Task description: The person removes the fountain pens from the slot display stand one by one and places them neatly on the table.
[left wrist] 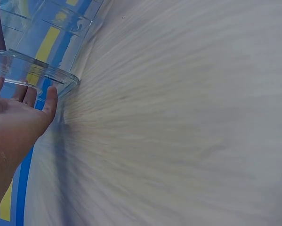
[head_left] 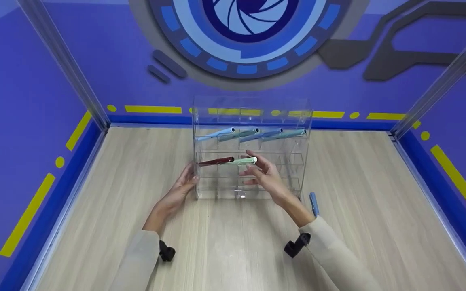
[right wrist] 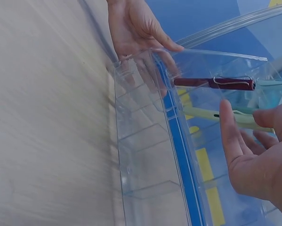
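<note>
My left hand (head_left: 180,188) rests against the left side of a clear acrylic pen rack (head_left: 219,194), its fingers showing through the plastic in the right wrist view. At the rack's middle, my right hand (head_left: 268,178) has thumb and fingers on either side of the cap end of a light green pen (head_left: 244,161), its other fingers spread. That pen lies in a lower row beside a dark red pen (head_left: 217,161). Higher up, a light blue pen (head_left: 217,133), a dark green pen (head_left: 243,134), a blue pen (head_left: 266,134) and a teal pen (head_left: 287,134) sit side by side.
Another blue pen (head_left: 314,203) lies on the wood-grain table (head_left: 233,250), right of the rack and close to my right forearm. Purple-blue panels (head_left: 128,89) with metal corner posts (head_left: 443,76) enclose the table at the back and sides.
</note>
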The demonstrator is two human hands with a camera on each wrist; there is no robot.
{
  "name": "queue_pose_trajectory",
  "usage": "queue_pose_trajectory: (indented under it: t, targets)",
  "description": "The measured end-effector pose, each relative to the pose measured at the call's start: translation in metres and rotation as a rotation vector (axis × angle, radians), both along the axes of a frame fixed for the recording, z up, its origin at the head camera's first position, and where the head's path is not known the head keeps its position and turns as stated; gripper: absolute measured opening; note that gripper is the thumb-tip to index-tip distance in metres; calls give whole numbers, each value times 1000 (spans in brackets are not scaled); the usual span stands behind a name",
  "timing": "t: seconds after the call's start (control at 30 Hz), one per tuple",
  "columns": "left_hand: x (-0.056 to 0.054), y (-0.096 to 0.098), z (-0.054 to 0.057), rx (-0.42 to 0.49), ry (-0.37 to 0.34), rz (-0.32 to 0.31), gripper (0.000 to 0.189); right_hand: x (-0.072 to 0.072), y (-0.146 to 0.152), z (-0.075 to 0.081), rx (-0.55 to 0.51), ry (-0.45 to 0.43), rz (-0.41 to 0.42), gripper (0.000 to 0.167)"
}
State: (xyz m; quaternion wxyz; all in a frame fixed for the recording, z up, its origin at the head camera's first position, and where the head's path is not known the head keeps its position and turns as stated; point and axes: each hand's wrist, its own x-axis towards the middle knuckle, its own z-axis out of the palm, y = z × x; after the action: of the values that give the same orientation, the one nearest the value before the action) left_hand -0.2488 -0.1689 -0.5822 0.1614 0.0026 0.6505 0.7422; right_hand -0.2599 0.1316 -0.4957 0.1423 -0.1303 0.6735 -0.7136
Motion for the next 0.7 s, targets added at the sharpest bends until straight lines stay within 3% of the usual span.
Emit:
queue_pose_trajectory:
  t: [0.4,0.7]
  targets:
    - [-2,2,1,-4,21,-14,79,3,-8,-5,-51,-6,-36,44]
    - [0,1,0,-16,27,-18,76,10,-1,1,-92,56,-98,41]
